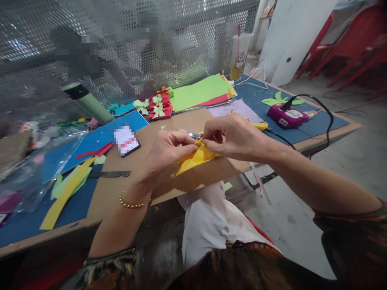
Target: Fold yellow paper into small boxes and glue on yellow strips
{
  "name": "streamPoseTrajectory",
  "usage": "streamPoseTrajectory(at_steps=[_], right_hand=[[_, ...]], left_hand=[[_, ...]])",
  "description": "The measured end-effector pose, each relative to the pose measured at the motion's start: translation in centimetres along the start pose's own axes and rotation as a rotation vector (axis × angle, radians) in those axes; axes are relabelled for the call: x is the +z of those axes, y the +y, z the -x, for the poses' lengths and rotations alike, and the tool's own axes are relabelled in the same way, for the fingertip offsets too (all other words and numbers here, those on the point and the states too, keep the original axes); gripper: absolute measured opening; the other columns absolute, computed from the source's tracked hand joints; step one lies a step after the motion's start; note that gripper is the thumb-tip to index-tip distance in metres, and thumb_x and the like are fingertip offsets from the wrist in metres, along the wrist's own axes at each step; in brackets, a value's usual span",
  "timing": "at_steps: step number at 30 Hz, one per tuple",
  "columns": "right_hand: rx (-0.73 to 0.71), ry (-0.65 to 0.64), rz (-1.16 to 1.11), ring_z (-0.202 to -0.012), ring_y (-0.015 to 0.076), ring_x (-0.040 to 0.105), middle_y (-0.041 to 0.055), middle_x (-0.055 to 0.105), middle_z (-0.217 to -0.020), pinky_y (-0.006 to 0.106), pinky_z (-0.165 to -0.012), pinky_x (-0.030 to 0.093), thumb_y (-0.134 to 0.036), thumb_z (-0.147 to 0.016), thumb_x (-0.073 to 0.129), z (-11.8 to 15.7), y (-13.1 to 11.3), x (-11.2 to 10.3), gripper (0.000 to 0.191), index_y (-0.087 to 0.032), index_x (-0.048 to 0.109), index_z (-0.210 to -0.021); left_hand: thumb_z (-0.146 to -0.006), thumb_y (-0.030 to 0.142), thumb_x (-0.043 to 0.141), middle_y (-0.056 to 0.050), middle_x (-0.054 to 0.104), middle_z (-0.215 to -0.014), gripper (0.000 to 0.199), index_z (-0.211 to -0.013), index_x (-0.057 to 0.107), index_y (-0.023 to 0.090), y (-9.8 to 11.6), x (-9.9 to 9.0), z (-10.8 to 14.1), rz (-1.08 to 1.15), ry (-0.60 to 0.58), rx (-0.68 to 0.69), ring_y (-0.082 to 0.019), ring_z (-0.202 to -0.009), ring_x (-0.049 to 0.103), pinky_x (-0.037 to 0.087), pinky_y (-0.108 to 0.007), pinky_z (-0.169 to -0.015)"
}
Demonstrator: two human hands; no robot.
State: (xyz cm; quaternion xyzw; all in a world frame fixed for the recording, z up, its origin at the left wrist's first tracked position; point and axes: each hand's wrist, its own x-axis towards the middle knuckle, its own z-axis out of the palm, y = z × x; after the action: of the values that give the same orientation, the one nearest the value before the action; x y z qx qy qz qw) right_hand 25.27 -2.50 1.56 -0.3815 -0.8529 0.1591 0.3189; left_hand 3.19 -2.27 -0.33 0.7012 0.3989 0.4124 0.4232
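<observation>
Both hands meet over a cardboard sheet (181, 121) at the table's front edge. Between them is a piece of folded yellow paper (195, 160), its lower part hanging loose. My left hand (169, 150) is closed, pinching the paper's upper edge between thumb and fingers. My right hand (228, 135) pinches the same edge just to the right, fingertips nearly touching the left ones. Scissors (194, 135) lie right behind the fingertips, partly hidden by the right hand. Beyond that hand rests a yellow-handled tool (259, 126) with a black cord.
Green paper sheets (199, 92) and red paper pieces with green bows (159, 105) lie at the back. A phone (125, 140), a dark flat blade (111, 174) and yellow strips (68, 193) are left. A purple power box (287, 116) and drink cup (240, 56) stand right.
</observation>
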Motion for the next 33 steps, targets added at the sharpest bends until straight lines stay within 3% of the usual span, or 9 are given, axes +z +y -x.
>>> streamPoseTrajectory(at_steps=[5,12,27,33], right_hand=[[-0.029,0.002,-0.016,-0.067,0.0116,0.051,-0.0001,0.064,-0.070,0.029,-0.064,0.033,-0.014,-0.082,0.062,-0.11,-0.04,-0.11,0.010,-0.018,0.067,-0.076],[-0.044,0.022,-0.059,-0.064,0.0102,0.050,-0.0022,0.060,-0.065,0.028,-0.062,0.033,-0.009,-0.077,0.059,-0.03,-0.28,0.21,0.014,-0.019,0.057,-0.068],[0.019,0.004,-0.159,-0.060,0.0103,0.053,-0.0007,0.065,-0.064,0.028,-0.059,0.035,-0.015,-0.088,0.060,0.65,0.46,-0.65,0.016,-0.015,0.074,-0.079],[0.006,-0.008,-0.154,-0.060,0.0097,0.052,-0.0020,0.063,-0.064,0.027,-0.060,0.035,-0.013,-0.082,0.062,0.46,0.33,-0.21,0.010,-0.017,0.067,-0.075]], left_hand=[[-0.073,0.022,0.085,-0.005,0.073,-0.074,0.006,-0.077,0.089,0.019,-0.12,-0.12,0.01,0.015,-0.030,0.010,-0.014,-0.067,0.064,0.048,-0.024,-0.058],[-0.075,0.022,0.083,-0.005,0.075,-0.076,0.006,-0.077,0.088,0.018,-0.04,-0.07,0.15,0.016,-0.036,0.015,-0.014,-0.067,0.065,0.049,-0.024,-0.058],[-0.073,0.026,0.085,-0.005,0.075,-0.075,0.010,-0.078,0.089,0.018,-0.04,-0.41,-0.32,-0.002,-0.038,-0.013,-0.015,-0.070,0.066,0.049,-0.024,-0.060],[-0.073,0.027,0.086,-0.004,0.074,-0.074,0.009,-0.076,0.088,0.019,-0.13,-0.48,-0.29,-0.003,-0.029,-0.013,-0.015,-0.069,0.064,0.049,-0.024,-0.059]])
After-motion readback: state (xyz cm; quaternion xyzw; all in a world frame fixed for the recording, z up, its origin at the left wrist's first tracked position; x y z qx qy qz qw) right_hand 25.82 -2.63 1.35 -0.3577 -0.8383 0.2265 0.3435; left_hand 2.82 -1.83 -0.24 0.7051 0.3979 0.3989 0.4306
